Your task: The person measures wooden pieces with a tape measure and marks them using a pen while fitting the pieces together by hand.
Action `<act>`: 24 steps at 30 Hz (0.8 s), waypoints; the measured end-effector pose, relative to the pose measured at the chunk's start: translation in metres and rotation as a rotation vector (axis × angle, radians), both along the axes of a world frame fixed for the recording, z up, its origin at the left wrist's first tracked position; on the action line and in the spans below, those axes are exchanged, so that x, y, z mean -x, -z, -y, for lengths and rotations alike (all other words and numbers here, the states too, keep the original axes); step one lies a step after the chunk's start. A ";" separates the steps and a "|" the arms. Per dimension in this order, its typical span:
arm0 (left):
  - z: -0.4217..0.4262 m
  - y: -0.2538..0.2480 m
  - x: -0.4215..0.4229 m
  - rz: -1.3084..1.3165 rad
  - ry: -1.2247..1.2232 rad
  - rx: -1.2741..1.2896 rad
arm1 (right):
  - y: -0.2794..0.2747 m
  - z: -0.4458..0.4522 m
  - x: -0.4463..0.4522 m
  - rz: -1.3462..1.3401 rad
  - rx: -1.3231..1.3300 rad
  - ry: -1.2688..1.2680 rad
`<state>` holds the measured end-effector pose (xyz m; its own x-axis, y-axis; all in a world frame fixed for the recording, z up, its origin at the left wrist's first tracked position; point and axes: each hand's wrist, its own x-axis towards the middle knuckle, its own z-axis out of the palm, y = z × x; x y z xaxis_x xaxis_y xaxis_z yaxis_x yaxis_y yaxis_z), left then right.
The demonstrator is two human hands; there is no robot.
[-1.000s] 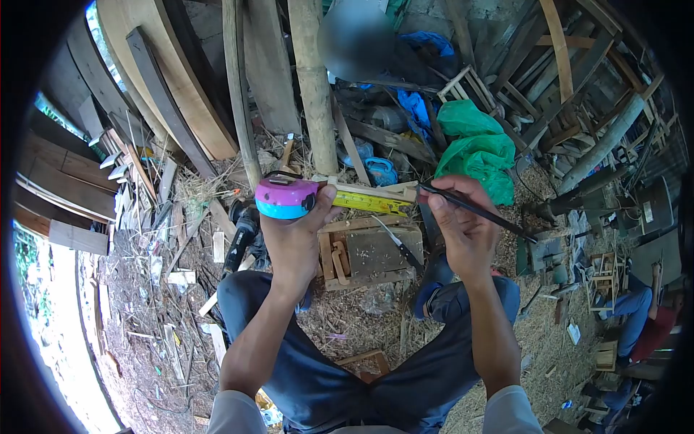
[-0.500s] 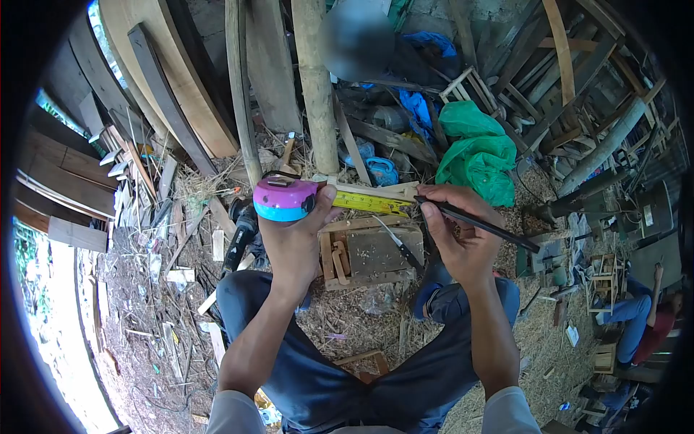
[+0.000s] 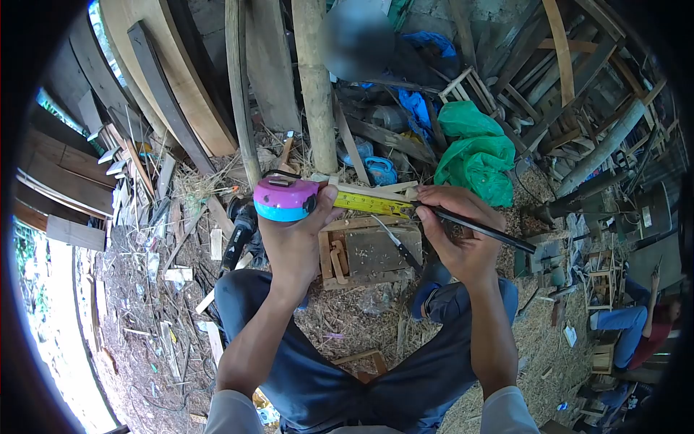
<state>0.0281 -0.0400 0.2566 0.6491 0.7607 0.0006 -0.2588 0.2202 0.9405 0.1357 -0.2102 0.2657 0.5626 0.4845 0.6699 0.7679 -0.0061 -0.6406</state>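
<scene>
A pink and blue tape measure (image 3: 285,197) is gripped in my left hand (image 3: 289,246), its thumb resting near where the yellow blade (image 3: 369,203) comes out. The blade stretches rightward along a thin pale strip of wood (image 3: 383,189), which my left fingers seem to steady too. My right hand (image 3: 466,242) closes around a slim black pencil or marker (image 3: 491,235). Its tip meets the far end of the blade, and the right fingertips touch the wood there. Below them, a knife-like tool with a black handle (image 3: 410,257) lies across a wooden box (image 3: 379,264).
A black power tool (image 3: 237,242) lies left of my knee. Beyond my hands are a green plastic bag (image 3: 473,152), a blue object (image 3: 381,171) and an upright wooden post (image 3: 315,87). Boards lean at the upper left. Another person (image 3: 643,325) sits at the far right.
The right end of the wood strip and my right fingertips have shifted slightly, and the pencil-like tool now sits at the blade's end. Both hands keep their hold.
</scene>
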 end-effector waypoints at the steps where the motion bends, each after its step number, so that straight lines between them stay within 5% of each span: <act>1: 0.000 0.000 0.000 0.000 0.000 0.000 | 0.000 0.000 0.000 -0.007 -0.012 -0.007; 24: 0.000 0.001 0.000 -0.003 0.006 -0.029 | -0.004 0.002 -0.001 0.049 0.074 0.005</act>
